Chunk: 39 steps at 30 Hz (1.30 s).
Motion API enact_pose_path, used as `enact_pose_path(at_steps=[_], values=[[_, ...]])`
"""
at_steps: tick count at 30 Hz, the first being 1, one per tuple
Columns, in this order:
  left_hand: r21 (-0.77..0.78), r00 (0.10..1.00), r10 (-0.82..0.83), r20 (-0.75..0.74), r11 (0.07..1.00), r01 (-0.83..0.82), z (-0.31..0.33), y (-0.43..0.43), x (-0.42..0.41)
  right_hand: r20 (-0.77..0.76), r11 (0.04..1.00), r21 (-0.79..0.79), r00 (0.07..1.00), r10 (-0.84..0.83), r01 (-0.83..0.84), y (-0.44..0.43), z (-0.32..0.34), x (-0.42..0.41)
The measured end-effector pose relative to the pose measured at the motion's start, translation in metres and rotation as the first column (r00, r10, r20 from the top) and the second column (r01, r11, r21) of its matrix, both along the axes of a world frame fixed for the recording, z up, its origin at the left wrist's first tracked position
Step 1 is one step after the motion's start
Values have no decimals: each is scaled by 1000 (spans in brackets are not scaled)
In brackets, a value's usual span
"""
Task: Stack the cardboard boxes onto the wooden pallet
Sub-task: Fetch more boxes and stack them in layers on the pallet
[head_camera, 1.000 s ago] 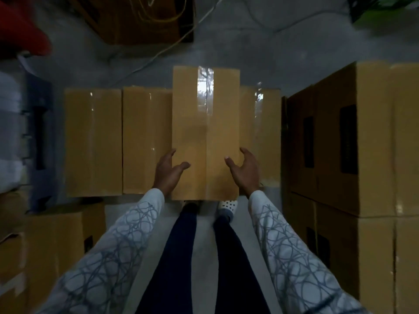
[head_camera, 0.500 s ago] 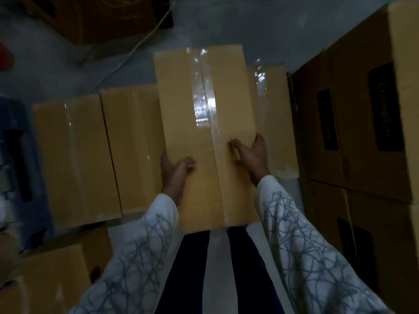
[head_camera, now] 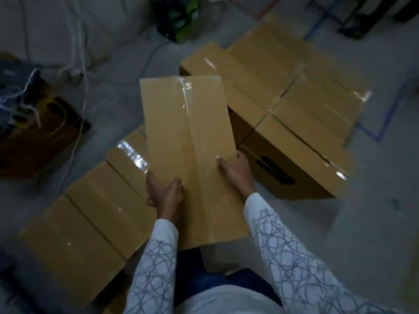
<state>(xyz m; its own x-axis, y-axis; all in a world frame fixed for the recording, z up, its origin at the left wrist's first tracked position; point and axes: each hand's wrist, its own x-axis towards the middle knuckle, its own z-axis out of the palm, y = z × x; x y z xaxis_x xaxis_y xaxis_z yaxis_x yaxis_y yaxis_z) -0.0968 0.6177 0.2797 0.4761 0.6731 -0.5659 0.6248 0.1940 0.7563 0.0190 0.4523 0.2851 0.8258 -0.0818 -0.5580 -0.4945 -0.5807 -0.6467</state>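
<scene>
I've got the long box [head_camera: 188, 137] up off the floor in both hands, held out in front of me at about waist level, top face up, far end pointing away. It hangs above the gap between the row of boxes [head_camera: 90, 214] on the floor to my left and the stacked boxes [head_camera: 301, 123] to my right, touching neither as far as I can tell.

L hand [head_camera: 164, 192] clamps the left long edge near the close end, thumb flat on top, fingers curled down the side. R hand [head_camera: 235, 172] does the same on the right edge a bit further up, thumb on top, fingers wrapped round the edge & out of sight below.

Handling, my guess: stiff corrugated, holds its shape w/ no sag across the span, so prob. light to moderate wt. The clear tape [head_camera: 186, 98] down the centre seam is glossy and likely slick, so keep grip on bare cardboard at the edges, not on the tape. Long & narrow means it'll want to tip fwd; hands opp. each other nearer mid-length would balance better.

Can't see the pallet itself; it may be under the right stack, can't confirm.
</scene>
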Motion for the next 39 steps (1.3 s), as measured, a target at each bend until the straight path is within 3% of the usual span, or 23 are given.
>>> enact_pose_path(at_steps=[2, 5, 7, 10, 14, 17, 20, 23, 28, 33, 39], values=[[148, 988, -156, 6, 977, 153, 26, -26, 10, 20, 990, 60, 991, -131, 129, -50, 22, -24], [381, 924, -380, -36, 850, 364, 65, -76, 26, 29, 928, 138, 935, -352, 345, -126, 47, -77], [515, 856, -509, -91, 712, 478, 90, -121, 34, 27, 868, 166, 877, -479, 469, -172, 56, -119], [665, 719, -647, -253, 423, 615, 117, -207, 42, -73, 727, 263, 765, -640, 634, -231, 59, -173], [727, 509, -761, -403, 71, 683, 130, -328, 39, -221, 542, 319, 617, -755, 777, -296, 50, -223], [720, 329, -836, -438, -107, 686, 121, -404, 42, -332, 384, 301, 474, -816, 873, -340, 37, -244], [675, 170, -860, -481, -240, 697, 109, -472, 53, -348, 302, 272, 386, -854, 914, -383, 28, -253], [644, 69, -878, -473, -292, 707, 99, -539, 72, -290, 269, 214, 324, -900, 939, -433, 14, -249], [663, 3, -906, -424, -308, 682, 96, -644, 127, -175, 268, 153, 293, -940, 951, -526, 25, -194], [664, 16, -926, -377, -258, 701, 107, -722, 211, -108, 283, 151, 300, -948, 947, -608, 66, -114], [649, 19, -929, -370, -243, 721, 114, -800, 281, -121, 303, 130, 319, -940, 944, -692, 69, -42]])
